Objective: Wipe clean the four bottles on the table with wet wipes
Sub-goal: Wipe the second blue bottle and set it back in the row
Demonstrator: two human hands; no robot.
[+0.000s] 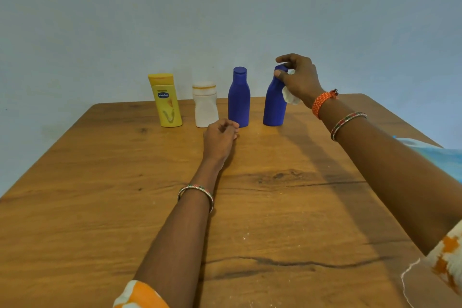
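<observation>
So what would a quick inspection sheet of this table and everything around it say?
Surface: wooden table, dark grain marks, pale specks.
Job's things: yellow bottle, white bottle, two blue bottles, all upright in a row; white wipe.
Clutter: blue packet at the right edge.
Hands: right hand pinches the right blue bottle's cap, wipe tucked in it; left hand curled, holding nothing.
Cables: nothing seen.
Surroundings: plain pale wall.

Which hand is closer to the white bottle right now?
Left. The left hand sits just in front of the white bottle; the right hand is two bottles over, at the far blue bottle.
</observation>
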